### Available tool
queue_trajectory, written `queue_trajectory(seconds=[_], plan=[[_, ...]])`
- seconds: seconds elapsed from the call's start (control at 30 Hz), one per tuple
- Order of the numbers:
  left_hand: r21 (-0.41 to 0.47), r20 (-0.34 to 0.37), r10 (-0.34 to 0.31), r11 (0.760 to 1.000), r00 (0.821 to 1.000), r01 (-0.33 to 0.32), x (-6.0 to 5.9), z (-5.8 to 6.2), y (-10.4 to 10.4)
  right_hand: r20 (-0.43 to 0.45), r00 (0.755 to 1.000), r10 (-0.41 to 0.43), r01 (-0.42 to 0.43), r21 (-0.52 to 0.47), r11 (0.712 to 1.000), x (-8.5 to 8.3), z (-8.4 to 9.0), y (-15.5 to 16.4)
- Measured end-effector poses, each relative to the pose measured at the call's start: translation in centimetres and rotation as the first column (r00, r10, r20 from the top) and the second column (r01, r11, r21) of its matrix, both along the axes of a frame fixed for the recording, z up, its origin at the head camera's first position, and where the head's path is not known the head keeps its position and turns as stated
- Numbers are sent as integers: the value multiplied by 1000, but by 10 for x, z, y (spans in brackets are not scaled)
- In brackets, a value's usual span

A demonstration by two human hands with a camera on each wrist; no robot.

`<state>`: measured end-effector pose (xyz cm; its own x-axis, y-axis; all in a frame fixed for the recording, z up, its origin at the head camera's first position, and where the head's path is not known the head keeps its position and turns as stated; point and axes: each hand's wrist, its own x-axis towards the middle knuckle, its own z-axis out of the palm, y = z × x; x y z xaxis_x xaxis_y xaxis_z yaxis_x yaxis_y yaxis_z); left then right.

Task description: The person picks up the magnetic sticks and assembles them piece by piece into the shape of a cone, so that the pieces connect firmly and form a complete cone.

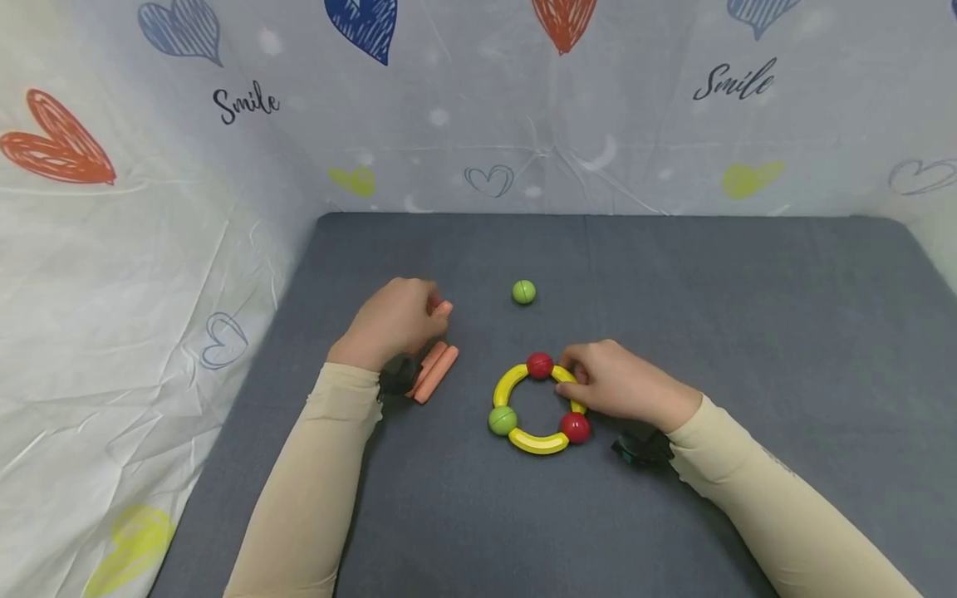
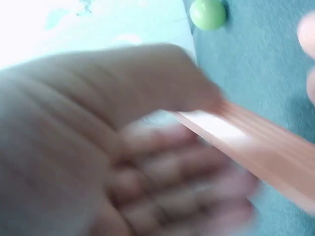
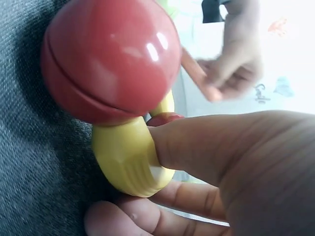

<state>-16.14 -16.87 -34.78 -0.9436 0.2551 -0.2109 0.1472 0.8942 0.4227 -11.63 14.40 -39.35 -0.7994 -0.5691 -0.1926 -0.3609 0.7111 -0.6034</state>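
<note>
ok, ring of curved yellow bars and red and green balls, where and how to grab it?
I'd pinch the ring midway along its near curved yellow bar, coming from above, near side, straddling it inside and out. That bar looks slimmer than the glossy green ball and glossy red ball at its ends, the middle is open, and the right hand holds the right-hand bar.

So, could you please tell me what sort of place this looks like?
Probably a tabletop play or filming corner: a dark grey tabletop, a pale backdrop printed with hearts and "Smile", and a colourful, toy-like ring. The wider room isn't visible.
</note>
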Motion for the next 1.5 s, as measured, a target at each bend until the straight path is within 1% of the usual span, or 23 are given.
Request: queue_trajectory(seconds=[0.07,0.13,0.17,0.23,0.3,0.37,0.47,0.53,0.6,0.67,0.8,0.9,1.0,1.1,1.17,1.3,1.33,1.4,1.43,1.5], plan=[[56,-81,-50,997,995,54,1,0,7,-2,1000,-2,2,-8,1000,0,-1,0],[126,-129,-95,986,987,111,5,0,15,-1,1000,-3,3,-16,1000,0,-1,0],[169,-140,-117,976,983,140,6,0,19,1,1000,-4,4,-20,1000,0,-1,0],[261,-159,-160,945,974,198,9,-2,27,3,1000,-3,3,-31,1000,0,-2,-1],[354,-170,-206,900,964,254,13,-4,35,2,1000,-3,3,-39,999,0,-4,-1],[427,-186,-250,851,950,307,16,-7,42,-3,1000,-1,1,-45,999,0,-5,-2],[505,-191,-296,788,936,352,21,-10,53,-8,1000,0,0,-50,999,0,-6,-2],[533,-200,-310,761,929,369,24,-11,59,-2,1000,-1,1,-49,999,0,-6,-2],[554,-208,-320,740,924,381,26,-13,64,3,1000,-2,2,-48,999,0,-6,-3],[559,-221,-327,730,919,394,27,-14,67,7,1000,0,0,-46,999,0,-7,-3],[549,-223,-340,731,914,406,28,-16,70,6,1000,5,-4,-38,999,1,-7,-3],[550,-205,-351,731,914,404,27,-17,71,1,1000,-1,1,-28,1000,2,-6,-4],[559,-189,-356,727,915,398,26,-17,72,-51,998,-21,19,-26,999,3,-7,-6],[560,-179,-356,730,917,393,26,-17,71,-127,991,-33,24,-68,997,4,-8,-10],[557,-175,-358,732,917,392,26,-17,71,-173,984,-27,7,-116,993,4,-9,-12],[545,-160,-375,738,913,399,25,-15,70,-208,978,0,-39,-181,983,4,-12,-16],[536,-153,-381,743,912,401,24,-14,69,-210,978,1,-42,-189,981,4,-13,-16],[505,-135,-380,768,915,394,23,-10,64,-198,980,-5,-35,-194,980,4,-14,-15],[483,-125,-374,786,919,386,22,-9,61,-194,981,-8,-31,-196,980,3,-14,-15],[414,-102,-348,837,932,358,21,-4,53,-184,983,-16,-22,-204,979,3,-15,-14]])
